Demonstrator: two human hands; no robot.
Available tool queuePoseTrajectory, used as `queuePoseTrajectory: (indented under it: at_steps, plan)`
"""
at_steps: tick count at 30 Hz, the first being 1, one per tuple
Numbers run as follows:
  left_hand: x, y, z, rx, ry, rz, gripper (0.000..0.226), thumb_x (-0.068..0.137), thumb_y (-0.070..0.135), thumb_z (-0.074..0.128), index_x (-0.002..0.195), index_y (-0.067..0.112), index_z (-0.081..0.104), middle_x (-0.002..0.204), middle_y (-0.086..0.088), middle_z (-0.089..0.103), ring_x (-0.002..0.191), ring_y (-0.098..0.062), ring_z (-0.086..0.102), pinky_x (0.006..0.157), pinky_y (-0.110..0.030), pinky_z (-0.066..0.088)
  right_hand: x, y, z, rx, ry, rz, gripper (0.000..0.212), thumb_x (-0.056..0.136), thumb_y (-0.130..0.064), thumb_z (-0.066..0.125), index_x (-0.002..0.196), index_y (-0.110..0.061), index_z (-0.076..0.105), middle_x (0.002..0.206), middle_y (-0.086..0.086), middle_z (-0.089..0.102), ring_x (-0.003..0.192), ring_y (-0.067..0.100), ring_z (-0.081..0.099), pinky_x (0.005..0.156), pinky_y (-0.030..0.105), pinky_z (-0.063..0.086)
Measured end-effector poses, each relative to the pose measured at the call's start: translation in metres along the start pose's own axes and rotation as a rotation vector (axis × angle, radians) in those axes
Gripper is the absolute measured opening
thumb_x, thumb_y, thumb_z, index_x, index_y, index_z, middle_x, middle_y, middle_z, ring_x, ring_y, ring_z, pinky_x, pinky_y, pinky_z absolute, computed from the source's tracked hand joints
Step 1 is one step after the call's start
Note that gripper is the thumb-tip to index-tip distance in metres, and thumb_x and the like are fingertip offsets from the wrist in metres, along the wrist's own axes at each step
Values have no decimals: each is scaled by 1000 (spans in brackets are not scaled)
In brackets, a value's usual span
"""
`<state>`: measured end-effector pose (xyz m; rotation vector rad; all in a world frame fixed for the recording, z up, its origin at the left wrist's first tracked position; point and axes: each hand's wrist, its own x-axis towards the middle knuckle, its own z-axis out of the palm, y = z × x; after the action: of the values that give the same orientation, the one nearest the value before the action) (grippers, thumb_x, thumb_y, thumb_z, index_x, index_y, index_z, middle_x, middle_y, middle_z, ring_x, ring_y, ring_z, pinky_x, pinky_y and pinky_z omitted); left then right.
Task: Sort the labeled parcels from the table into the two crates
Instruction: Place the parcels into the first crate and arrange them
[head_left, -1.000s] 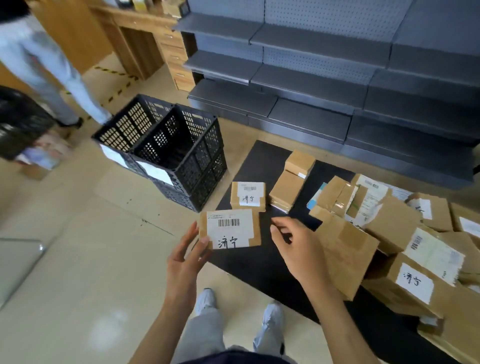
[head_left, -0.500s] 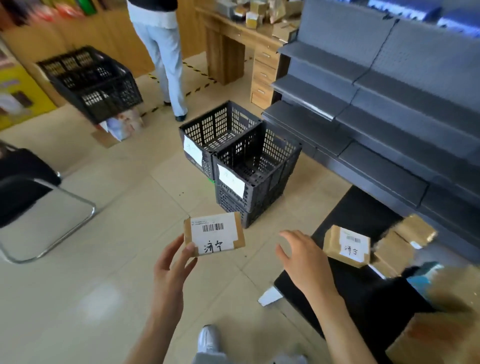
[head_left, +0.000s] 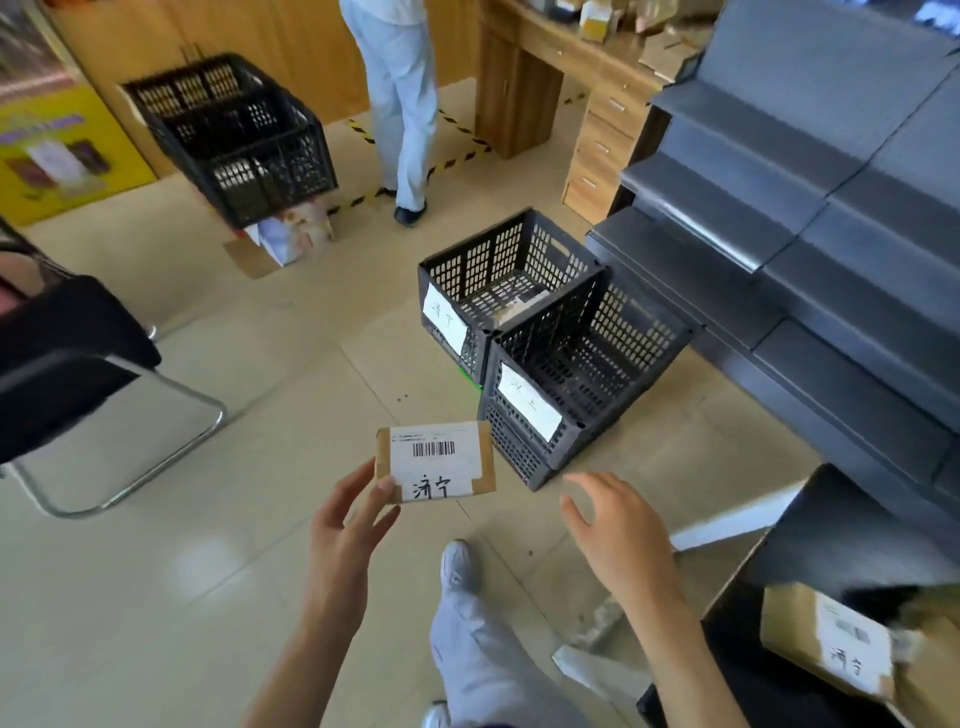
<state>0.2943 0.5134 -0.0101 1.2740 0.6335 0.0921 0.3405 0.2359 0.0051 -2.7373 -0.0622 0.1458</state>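
the table (head_left: 852, 525) is cut off at the frame's edge, its one parcel (head_left: 826, 636) blurred, while nearer than the two crates (head_left: 550, 343) the left hand (head_left: 345, 525) pinches a label-up parcel (head_left: 435, 461), long axis sideways, and the right hand (head_left: 618, 525) hangs relaxed, holding nothing.

Bright, even light; edges blurred (wide-angle bend).

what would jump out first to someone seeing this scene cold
First, the small cardboard parcel with a barcode label and handwritten characters, held up in the left hand at centre frame, with the right hand open and empty beside it. Just beyond on the floor stand two black crates side by side, each with a white handwritten label on its front.
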Motion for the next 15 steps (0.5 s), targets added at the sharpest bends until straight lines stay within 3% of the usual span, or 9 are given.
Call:
queuePoseTrajectory:
  at_steps: [5, 9, 15]
  plan:
    - [80, 41, 20, 46, 2, -3, 29, 97, 18, 71, 126, 16, 71, 122, -4, 75, 115, -24, 71, 103, -51, 53, 106, -33, 4, 38, -14, -1, 25, 97, -37, 61, 120, -31, 67, 117, -13, 68, 100, 16, 66, 74, 37, 54]
    - [139, 74, 28, 77, 24, 7, 44, 86, 32, 76, 127, 15, 71, 124, -5, 74, 115, -25, 71, 103, -54, 54, 182, -62, 0, 87, 2, -17, 26, 96, -37, 60, 121, -30, 68, 117, -11, 69, 105, 18, 65, 79, 39, 56]
    - [228, 107, 41, 72, 34, -14, 46, 86, 30, 78, 128, 14, 69, 125, -7, 74, 113, -26, 72, 104, -53, 54, 270, -95, 6, 76, -5, -13, 23, 98, -37, 59, 119, -29, 66, 112, -12, 68, 99, 15, 64, 70, 32, 51]
